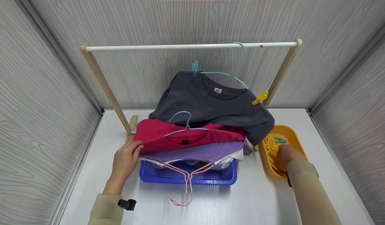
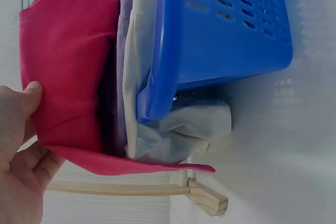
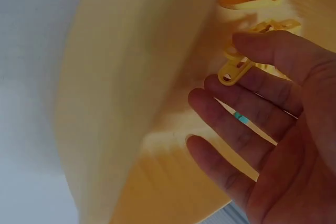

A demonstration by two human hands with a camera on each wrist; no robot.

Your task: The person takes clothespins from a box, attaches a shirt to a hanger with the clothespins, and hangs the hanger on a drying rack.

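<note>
While left hand [image 1: 124,160] pinches red shirt [image 1: 153,136], right hand [image 1: 290,153] pinches 1 peg [image 3: 234,71].

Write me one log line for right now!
left hand: pinches red shirt | right hand: pinches yellow clip in tub | grey shirt: hangs from rail, two clips on

rack [image 1: 167,47]: 1 | teal hanger [image 1: 233,74]: 1 | blue hanger [image 1: 186,127]: 1 | pink hangers [image 1: 189,177]: seemingly 2, overlapping | dark grey shirt [image 1: 211,100]: 1 | red shirt [image 1: 154,134]: 1 | purple garment [image 1: 211,151]: 1 | white garments [image 1: 233,159]: at least 1 | blue basket [image 1: 154,178]: 1 | orange bin [image 1: 295,137]: 1 | teal clips [image 1: 195,68]: at least 2 | yellow clips [image 1: 260,97]: several, piled, exact count unclear | counter [image 1: 248,200]: 1
</note>
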